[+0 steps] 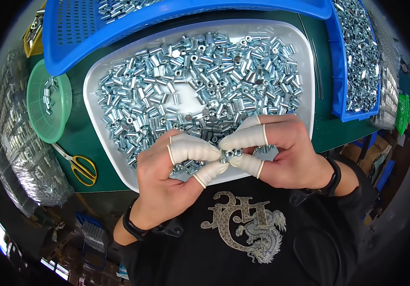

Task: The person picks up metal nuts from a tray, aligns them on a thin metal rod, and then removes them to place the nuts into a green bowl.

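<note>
So the big thing here is a dark green counter [333, 136] with a white tray [91, 95] full of loose metal sleeves on it. Behind that there's a blue perforated basket [62, 55], then a blue bin [340, 71] of small metal parts on the right and a green colander [62, 107] on the left. The left hand [162, 176] and right hand [286, 152] meet over the tray's near part, with white finger cots [193, 147] on thumbs and fingers. Yellow-handled scissors [73, 159] lie further left.

Grip-wise, both hands are pinching the same little cluster of shiny held sleeves [230, 154] between the fingertips, a few round ends facing up. I'd keep that pinch light and square, since smooth round metal probably rolls under cots, and keep the ends in sight.

Edges: the tray's near rim runs under the hands, so I'd stay inside it in case one drops. Sideways, the rims sit well out from the fingers. Ahead it's piled sleeves, with a patch of white tray bottom showing. Wide swings right would meet the bin's wall.
</note>
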The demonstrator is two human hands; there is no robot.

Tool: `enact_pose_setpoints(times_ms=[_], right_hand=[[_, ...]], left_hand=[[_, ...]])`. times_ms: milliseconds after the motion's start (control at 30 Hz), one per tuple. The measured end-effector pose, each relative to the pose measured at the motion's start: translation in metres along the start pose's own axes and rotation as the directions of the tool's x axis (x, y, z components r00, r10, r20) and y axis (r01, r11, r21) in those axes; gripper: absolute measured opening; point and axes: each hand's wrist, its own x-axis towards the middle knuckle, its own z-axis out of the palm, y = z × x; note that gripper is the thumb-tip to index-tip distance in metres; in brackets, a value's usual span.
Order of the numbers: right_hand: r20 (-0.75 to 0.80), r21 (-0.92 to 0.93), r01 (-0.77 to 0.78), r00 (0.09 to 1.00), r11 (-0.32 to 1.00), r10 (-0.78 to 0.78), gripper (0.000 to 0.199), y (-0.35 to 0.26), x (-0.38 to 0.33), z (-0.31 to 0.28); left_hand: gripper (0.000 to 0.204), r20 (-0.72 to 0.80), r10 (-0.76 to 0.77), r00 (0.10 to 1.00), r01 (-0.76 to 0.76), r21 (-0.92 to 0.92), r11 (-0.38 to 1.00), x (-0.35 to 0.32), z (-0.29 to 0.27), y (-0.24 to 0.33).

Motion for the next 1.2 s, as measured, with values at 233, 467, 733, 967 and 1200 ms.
enact_pose_setpoints(times_ms=[233,467,733,967,1200], right_hand=[[0.020,-0.129,0.078,0.997,0.989,-0.077,0.021,-0.004,0.017,0.002],[-0.106,-0.442,0.302,0.917,0.844,-0.384,0.019,-0.045,0.085,-0.036],[-0.309,-0.834,-0.068,0.880,0.547,-0.362,0.024,-0.073,0.108,-0.031],[0.163,-0.762,0.216,0.976,0.611,-0.142,0.016,0.004,0.077,0.016],[0.240,-0.804,0.200,0.971,0.561,-0.001,0.012,0.010,0.086,0.017]], left_hand=[[0.023,0.025,-0.197,0.980,0.197,-0.268,0.943,-0.004,-0.011,-0.002],[0.020,-0.306,-0.086,0.948,0.018,-0.218,0.976,0.017,-0.030,0.014],[0.023,-0.121,-0.024,0.992,0.069,0.385,0.920,0.001,-0.041,-0.008],[0.020,-0.045,0.127,0.991,-0.058,0.708,0.704,0.012,-0.033,-0.012],[0.016,-0.037,0.171,0.984,-0.093,0.718,0.690,0.006,-0.027,-0.012]])
